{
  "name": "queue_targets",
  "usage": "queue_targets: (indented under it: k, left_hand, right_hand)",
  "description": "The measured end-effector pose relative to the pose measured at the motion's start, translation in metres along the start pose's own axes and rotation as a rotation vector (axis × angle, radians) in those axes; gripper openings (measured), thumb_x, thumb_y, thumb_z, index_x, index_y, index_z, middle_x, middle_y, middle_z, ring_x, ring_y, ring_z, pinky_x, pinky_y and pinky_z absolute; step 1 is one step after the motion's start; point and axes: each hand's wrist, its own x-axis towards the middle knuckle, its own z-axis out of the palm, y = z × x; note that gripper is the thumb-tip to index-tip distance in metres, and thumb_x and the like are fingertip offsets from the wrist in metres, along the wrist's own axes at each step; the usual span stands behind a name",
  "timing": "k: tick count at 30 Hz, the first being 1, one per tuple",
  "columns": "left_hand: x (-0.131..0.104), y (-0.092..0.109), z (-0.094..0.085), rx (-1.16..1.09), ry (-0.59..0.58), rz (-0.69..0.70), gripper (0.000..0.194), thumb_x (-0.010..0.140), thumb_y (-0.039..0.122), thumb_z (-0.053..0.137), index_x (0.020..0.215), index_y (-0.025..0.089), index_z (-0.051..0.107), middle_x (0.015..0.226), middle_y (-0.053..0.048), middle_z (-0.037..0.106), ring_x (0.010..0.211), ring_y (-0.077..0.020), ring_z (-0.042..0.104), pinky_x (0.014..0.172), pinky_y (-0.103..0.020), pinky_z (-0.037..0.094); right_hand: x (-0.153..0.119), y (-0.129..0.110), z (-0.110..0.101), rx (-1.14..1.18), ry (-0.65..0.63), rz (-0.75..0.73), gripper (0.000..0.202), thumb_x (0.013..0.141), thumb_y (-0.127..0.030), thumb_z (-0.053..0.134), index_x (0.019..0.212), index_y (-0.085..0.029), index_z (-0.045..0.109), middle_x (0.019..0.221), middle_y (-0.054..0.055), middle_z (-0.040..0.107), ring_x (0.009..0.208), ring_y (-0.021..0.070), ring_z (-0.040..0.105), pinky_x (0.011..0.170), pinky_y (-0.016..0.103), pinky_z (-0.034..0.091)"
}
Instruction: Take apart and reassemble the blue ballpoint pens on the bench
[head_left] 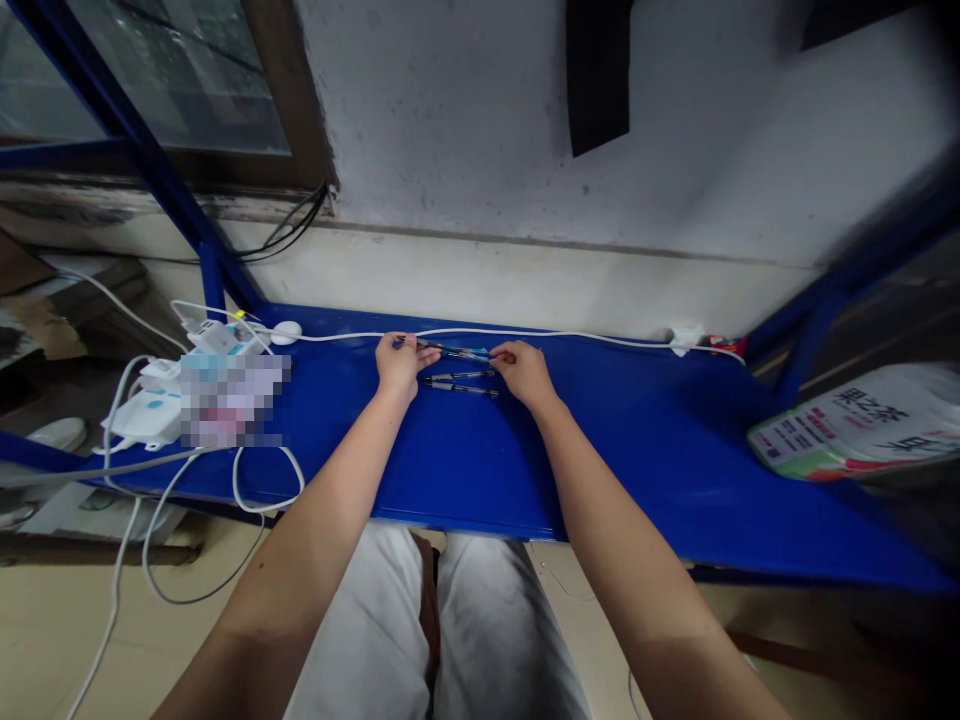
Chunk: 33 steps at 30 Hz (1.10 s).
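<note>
A dark, slim pen (459,351) lies crosswise between my two hands, over the far part of the blue table. My left hand (397,368) has its thumb and fingers on the pen's left end. At the other end, my right hand (523,371) pinches the pen between thumb and fingertips. Just nearer to me, an upper pen (457,376) and a lower pen (463,388) rest on the tabletop, close together at a slight angle. Fine detail of the pens is too small to make out.
The blue table (465,470) meets a wall, with a white cable (525,331) along its back edge. White power strips (150,410) and looping cables crowd the left side. A large labelled bottle (862,420) stands at right. Blue metal posts (165,190) rise at both ends.
</note>
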Motion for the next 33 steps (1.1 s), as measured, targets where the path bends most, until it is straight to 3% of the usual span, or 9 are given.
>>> queue_targets:
  k: [7, 13, 19, 25, 29, 33]
  left_hand:
    - [-0.007, -0.006, 0.005, 0.019, -0.053, 0.015, 0.012, 0.104, 0.015, 0.052, 0.094, 0.021, 0.048, 0.069, 0.004, 0.058, 0.061, -0.0176, 0.075, 0.08, -0.043, 0.067]
    - [-0.013, -0.003, 0.007, 0.006, -0.177, 0.056, 0.012, 0.098, 0.02, 0.065, 0.093, 0.02, 0.054, 0.072, 0.001, 0.064, 0.069, -0.0195, 0.078, 0.075, -0.036, 0.066]
    - [-0.013, -0.003, 0.007, -0.004, -0.319, 0.145, 0.013, 0.088, 0.02, 0.079, 0.087, 0.017, 0.066, 0.075, -0.002, 0.068, 0.073, -0.0153, 0.072, 0.071, -0.028, 0.06]
    - [-0.011, -0.003, 0.009, -0.078, -0.33, 0.183, 0.012, 0.084, 0.011, 0.076, 0.09, 0.017, 0.067, 0.084, -0.005, 0.076, 0.08, -0.0153, 0.072, 0.074, -0.027, 0.056]
    - [-0.016, -0.001, 0.012, -0.119, -0.386, 0.188, 0.01, 0.085, 0.014, 0.076, 0.09, 0.017, 0.068, 0.093, -0.008, 0.078, 0.086, -0.0179, 0.074, 0.077, -0.03, 0.056]
    - [-0.017, -0.005, 0.014, -0.098, -0.359, 0.228, 0.011, 0.083, 0.019, 0.081, 0.089, 0.018, 0.072, 0.081, -0.003, 0.073, 0.078, -0.0154, 0.07, 0.074, -0.029, 0.054]
  right_hand:
    - [-0.003, -0.004, 0.004, -0.063, -0.06, -0.083, 0.009, 0.083, -0.015, 0.076, 0.086, -0.022, 0.081, 0.094, 0.006, 0.069, 0.082, 0.0185, 0.063, 0.086, 0.035, 0.053]
    - [-0.005, -0.017, 0.005, -0.102, -0.042, -0.22, 0.009, 0.091, -0.016, 0.069, 0.09, -0.022, 0.077, 0.097, 0.008, 0.073, 0.097, 0.0241, 0.061, 0.097, 0.04, 0.047]
    - [-0.011, -0.029, 0.007, 0.019, -0.08, -0.237, 0.012, 0.094, -0.017, 0.062, 0.093, -0.021, 0.073, 0.094, 0.007, 0.077, 0.089, 0.0219, 0.067, 0.083, 0.033, 0.05]
    - [-0.014, -0.033, 0.008, 0.175, -0.059, -0.198, 0.009, 0.091, -0.022, 0.064, 0.09, -0.02, 0.073, 0.087, 0.005, 0.077, 0.079, 0.0199, 0.068, 0.076, 0.031, 0.051]
    - [-0.015, -0.035, 0.013, 0.228, -0.061, -0.171, 0.013, 0.09, -0.021, 0.062, 0.094, -0.02, 0.075, 0.088, 0.005, 0.078, 0.077, 0.0198, 0.069, 0.076, 0.032, 0.052]
    - [-0.017, -0.037, 0.016, 0.243, -0.055, -0.195, 0.016, 0.089, -0.02, 0.062, 0.097, -0.02, 0.076, 0.092, 0.007, 0.079, 0.081, 0.0208, 0.071, 0.08, 0.033, 0.053]
